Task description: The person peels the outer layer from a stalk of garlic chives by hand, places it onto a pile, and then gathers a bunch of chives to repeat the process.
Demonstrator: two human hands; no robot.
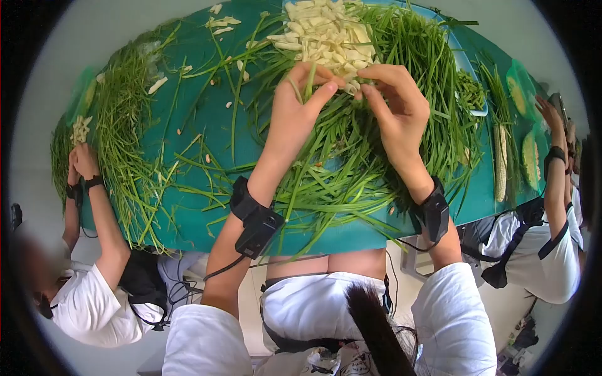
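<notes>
My left hand (296, 106) is closed in a pinch over the near side of a pale heap, and a long green leaf blade (310, 80) sticks up between its fingers. Just to the right, my right hand (400, 109) has thumb and forefinger pinched together; what they hold, if anything, is too small to make out. Small whitish pieces (352, 86) show between the two hands' fingertips. Behind them lies the heap of cream-coloured, clove-like pieces (332, 41). Long, flat green leaves like chives (329, 147) spread beneath and around both hands.
The green table (200, 216) carries loose leaves and scattered pale bits. A blue-rimmed tray (463, 59) lies under greens at back right. Further right are a corn cob (500, 163) and green mesh bags (533, 153). Other people work at the left and right ends, beside more greens (125, 138).
</notes>
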